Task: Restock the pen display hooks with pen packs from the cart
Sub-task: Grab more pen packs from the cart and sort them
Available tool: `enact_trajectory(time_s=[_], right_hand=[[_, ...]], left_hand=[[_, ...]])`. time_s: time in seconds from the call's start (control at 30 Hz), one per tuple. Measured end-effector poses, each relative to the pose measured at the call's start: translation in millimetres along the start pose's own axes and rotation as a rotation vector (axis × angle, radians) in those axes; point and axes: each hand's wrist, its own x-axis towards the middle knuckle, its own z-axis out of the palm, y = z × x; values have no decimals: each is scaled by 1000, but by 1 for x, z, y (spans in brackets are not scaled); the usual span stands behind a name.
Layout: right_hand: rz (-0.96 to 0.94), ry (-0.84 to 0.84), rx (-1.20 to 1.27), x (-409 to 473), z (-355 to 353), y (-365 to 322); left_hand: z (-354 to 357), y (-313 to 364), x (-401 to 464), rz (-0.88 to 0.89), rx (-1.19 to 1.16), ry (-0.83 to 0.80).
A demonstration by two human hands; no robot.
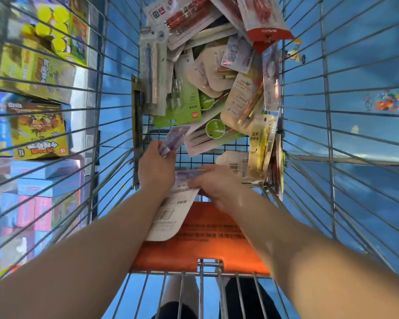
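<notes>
Currently both hands are down inside the wire-mesh shopping cart (115, 93), working the same bundle of pen packs. Left hand (156, 168) has its fingers curled round a purple-printed pen pack (174, 140), gripping its near end; the far end sticks up and away toward the pile. Right hand (213, 181) is just beside the left, fingers curled over a second purple-and-white pack (189, 174) that lies flat between the two hands. Under both wrists hangs a white backing card with barcode (168, 212), printed side up, reaching down over the orange plastic seat flap (200, 247) at the near end of the cart. Which hand carries that card: cannot tell, the grip point is hidden.

Rest of the stock sits further in: a loose heap of carded pen packs (207, 72) in green, beige, white and red, overlapping at all angles. A yellow pen pack (262, 148) stands on edge against the right cart wall, touching a white barcoded card (233, 163) right next to the right hand.

Outside the cart, left side: yellow printed cardboard boxes (36, 127) and stacked blue and pink boxes (44, 189). Blue floor (366, 54) shows through the mesh on the right.
</notes>
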Motion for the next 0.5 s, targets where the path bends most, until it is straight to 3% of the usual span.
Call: enact_trajectory(time_s=[0.3, 0.4, 0.5], right_hand=[[-111, 250, 78, -19, -27, -4], [-133, 285, 250, -36, -40, -13], [-140, 216, 543, -54, -46, -22]], left_hand=[[-47, 44, -10, 240, -29, 197], [-66, 53, -13, 127, 5, 149], [-83, 61, -19, -173, -44, -4]])
